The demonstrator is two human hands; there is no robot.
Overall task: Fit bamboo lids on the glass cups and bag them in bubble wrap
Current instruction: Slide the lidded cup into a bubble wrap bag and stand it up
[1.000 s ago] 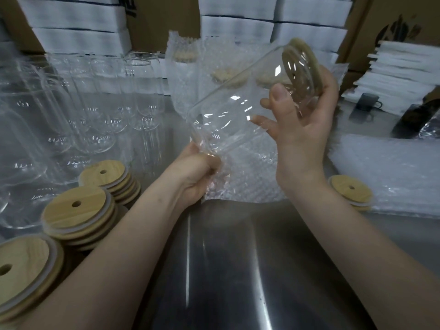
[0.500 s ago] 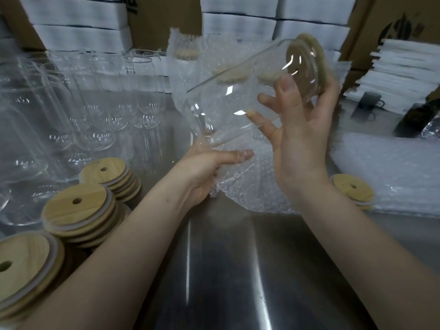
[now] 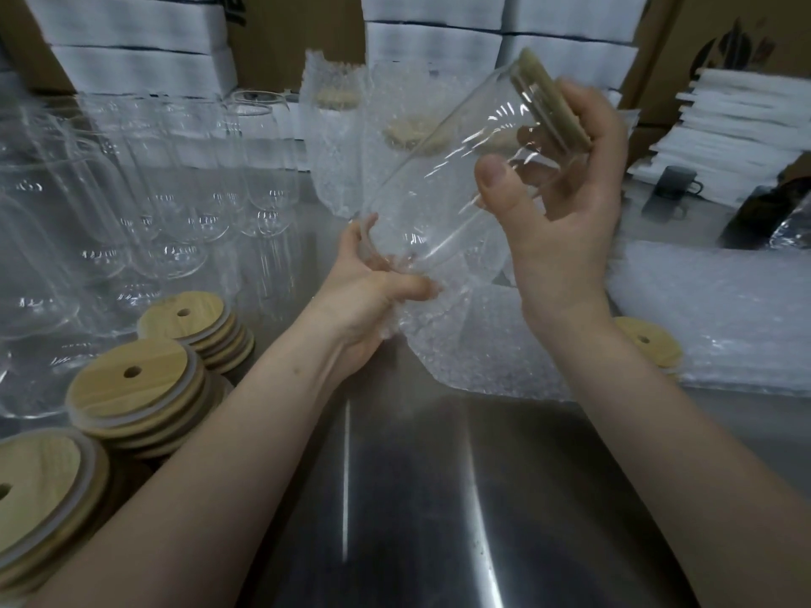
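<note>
Stacks of bamboo lids (image 3: 145,388), each with a small hole, fill the lower left of the frame, with rows of bare glass cups (image 3: 175,190) standing behind them on the steel bench (image 3: 439,498).

At centre, the person's left hand (image 3: 373,291) is curled round the mouth of a bubble wrap bag (image 3: 461,335), pinching the film between thumb and fingers right at the base of a glass cup (image 3: 447,182). The cup is held off the bench, tilted, with its base low at centre and its fitted lid (image 3: 553,103) up toward the upper right. The right hand (image 3: 566,177) grips that lidded end, fingers wrapped behind the lid and thumb pressed on the glass wall.

Behind them stand cups already bagged (image 3: 338,138). A lone lid (image 3: 645,340) and a pile of flat bubble wrap (image 3: 724,309) lie at right.

The lid appears seated, so the bagging step looks to be in hand. Whether the base has entered the bag cannot be told. The next move likely calls for the left hand to hold the mouth wide while the right slides the cup in base first.

No writing can be read. A dark logo on the cardboard box (image 3: 728,46) at upper right is illegible.
</note>
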